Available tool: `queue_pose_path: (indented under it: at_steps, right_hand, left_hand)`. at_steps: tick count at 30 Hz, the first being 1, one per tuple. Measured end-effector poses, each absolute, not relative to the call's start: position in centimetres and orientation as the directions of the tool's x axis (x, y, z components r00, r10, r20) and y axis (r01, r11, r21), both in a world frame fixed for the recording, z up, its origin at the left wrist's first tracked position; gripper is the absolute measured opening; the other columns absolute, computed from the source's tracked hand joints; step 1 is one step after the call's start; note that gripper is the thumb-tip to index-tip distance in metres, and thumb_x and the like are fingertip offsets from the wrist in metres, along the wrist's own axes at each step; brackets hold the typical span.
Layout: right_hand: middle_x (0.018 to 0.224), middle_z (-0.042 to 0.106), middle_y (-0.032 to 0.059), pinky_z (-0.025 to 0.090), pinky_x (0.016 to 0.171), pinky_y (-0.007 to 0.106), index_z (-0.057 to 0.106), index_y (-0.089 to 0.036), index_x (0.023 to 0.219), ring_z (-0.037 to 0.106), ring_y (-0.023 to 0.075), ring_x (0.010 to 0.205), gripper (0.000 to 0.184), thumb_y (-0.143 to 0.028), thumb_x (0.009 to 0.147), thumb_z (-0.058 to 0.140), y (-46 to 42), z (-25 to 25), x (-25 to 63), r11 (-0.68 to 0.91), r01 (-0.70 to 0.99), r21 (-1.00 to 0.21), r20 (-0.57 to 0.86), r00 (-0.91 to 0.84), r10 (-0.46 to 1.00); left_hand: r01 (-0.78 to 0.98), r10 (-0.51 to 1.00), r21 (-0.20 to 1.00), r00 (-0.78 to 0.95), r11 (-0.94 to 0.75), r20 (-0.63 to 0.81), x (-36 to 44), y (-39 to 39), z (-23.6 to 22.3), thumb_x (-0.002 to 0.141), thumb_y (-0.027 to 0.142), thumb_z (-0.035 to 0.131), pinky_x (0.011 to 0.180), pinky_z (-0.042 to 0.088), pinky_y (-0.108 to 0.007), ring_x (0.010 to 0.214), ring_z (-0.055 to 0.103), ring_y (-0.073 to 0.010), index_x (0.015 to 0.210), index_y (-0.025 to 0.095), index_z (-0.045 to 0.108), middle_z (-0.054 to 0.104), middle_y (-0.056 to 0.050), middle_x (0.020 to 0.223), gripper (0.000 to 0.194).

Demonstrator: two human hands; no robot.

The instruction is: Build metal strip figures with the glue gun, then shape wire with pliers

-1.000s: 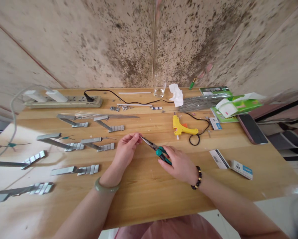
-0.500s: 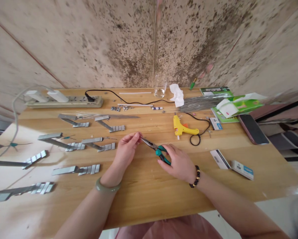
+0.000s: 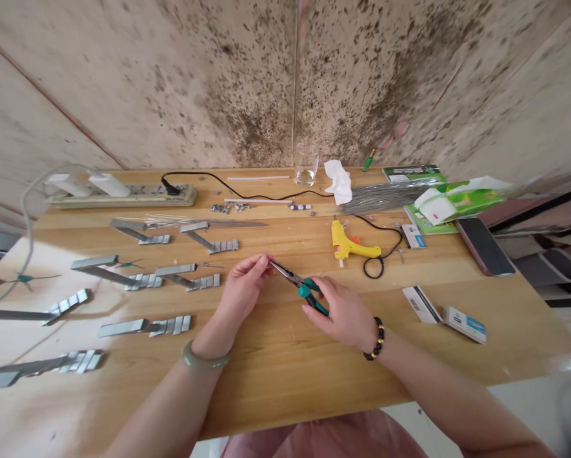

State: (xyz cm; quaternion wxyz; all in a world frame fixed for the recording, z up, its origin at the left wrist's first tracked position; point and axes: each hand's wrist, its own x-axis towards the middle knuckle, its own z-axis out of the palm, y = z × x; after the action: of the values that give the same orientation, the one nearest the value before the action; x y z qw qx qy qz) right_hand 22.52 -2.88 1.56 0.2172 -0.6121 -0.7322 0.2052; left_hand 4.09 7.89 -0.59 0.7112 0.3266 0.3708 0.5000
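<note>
My right hand (image 3: 337, 312) is wrapped round the teal-and-black handles of long-nose pliers (image 3: 307, 291). The jaws point up and left, and their tips reach the fingertips of my left hand (image 3: 247, 280). Thumb and fingers of that hand are pinched together; whatever lies between them is too small and hidden to make out. To the left of my left hand stand several bent grey metal-looking strip pieces (image 3: 173, 270), each with a banded, segmented foot. A yellow glue gun (image 3: 354, 247) lies beyond my right hand.
A power strip (image 3: 123, 196) lies at the back left. Small metal bits (image 3: 230, 208), a glass (image 3: 305, 173), crumpled tissue (image 3: 337, 182) and a wire bundle (image 3: 385, 196) line the back. Small boxes (image 3: 464, 324) and a phone (image 3: 486, 247) are on the right. Behind rises a stained wall (image 3: 266, 83).
Almost nothing differs. Both hands and the pliers stay in place, and the whole view has shifted very slightly.
</note>
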Motion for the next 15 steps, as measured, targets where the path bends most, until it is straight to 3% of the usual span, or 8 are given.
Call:
queue_pose_path:
  at_steps: [15]
  right_hand:
    - [0.105,0.062,0.0115,0.049,0.081,0.038,0.045,-0.016,0.122,0.061,0.0244,0.093,0.038,-0.035,0.089,0.052,-2.86,1.44,22.54,0.203,0.783,-0.588,0.105,-0.174,0.979]
  left_hand:
    - [-0.459,0.952,0.839,0.225,0.292,-0.208,4.19,7.8,-0.19,0.056,0.032,0.084,0.065,0.051,-0.024,0.065,0.061,-0.0106,0.071,0.02,0.075,0.071,-0.001,0.072,0.021]
